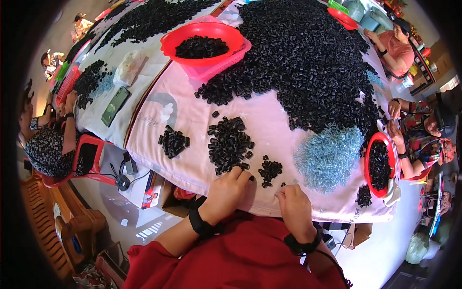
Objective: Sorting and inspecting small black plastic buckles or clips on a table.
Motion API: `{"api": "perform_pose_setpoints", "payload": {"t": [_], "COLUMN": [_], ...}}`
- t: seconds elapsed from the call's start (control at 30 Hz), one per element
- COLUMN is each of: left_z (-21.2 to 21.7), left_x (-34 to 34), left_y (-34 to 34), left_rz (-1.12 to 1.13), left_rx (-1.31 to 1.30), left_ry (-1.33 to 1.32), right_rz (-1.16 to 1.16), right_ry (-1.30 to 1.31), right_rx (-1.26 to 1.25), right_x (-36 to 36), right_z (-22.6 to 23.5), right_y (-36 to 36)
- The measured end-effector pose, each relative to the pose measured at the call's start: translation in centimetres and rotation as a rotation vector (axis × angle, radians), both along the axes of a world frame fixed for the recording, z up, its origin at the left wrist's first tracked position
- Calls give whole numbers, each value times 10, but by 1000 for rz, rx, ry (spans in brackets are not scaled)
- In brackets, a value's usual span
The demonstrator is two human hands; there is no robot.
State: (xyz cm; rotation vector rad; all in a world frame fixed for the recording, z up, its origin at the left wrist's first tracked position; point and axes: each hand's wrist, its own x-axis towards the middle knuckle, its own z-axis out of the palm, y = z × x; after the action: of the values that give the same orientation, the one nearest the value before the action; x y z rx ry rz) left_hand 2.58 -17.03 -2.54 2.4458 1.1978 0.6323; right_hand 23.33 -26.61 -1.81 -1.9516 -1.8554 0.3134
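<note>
My left hand [224, 195] is closed at the near edge of a heap of short black tube-shaped pieces [229, 144], with one small black piece [251, 178] at its fingertips. To its right, my right hand [296, 209] has thumb and fingers pinched together just above the cloth; whatever sits between them is too small to make out. Between the hands and a little farther off lies a small pile of smaller black pieces [270, 172]. Another small black pile [173, 142] is to the left. Beyond my right hand spreads a mound of clear bluish small pieces [329, 159].
A huge black heap [308, 58] covers the table's far side. A red basin [168, 45] of black pieces stands in a pink basket [197, 72]. At right is a red-rimmed bowl [369, 166]. A phone [115, 106] lies left. Several people work around the table.
</note>
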Motion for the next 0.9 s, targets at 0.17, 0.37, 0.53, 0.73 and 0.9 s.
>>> {"api": "perform_pose_setpoints", "payload": {"t": [0.17, 0.37, 0.53, 0.73, 0.9], "left_z": [6, 18, 17, 18, 19], "left_x": [-1, -5, -1, 5, 5], "left_y": [-3, -14, -19, -31, -38], "left_rz": [0, 18, -105, -223, -297], "left_rx": [-48, -1468, -1609, -1582, -1544], "left_ry": [-14, -798, -938, -953, -955], "right_rz": [-2, -249, -138, -51, -19], "right_ry": [95, 568, 828, 929, 941], "right_rx": [53, -184, -103, 4, 52], "right_x": [8, 12, 7, -3, -10], "right_z": [-7, -1, 22, 46, 50], "right_y": [1, -4, -12, -16, -24]}}
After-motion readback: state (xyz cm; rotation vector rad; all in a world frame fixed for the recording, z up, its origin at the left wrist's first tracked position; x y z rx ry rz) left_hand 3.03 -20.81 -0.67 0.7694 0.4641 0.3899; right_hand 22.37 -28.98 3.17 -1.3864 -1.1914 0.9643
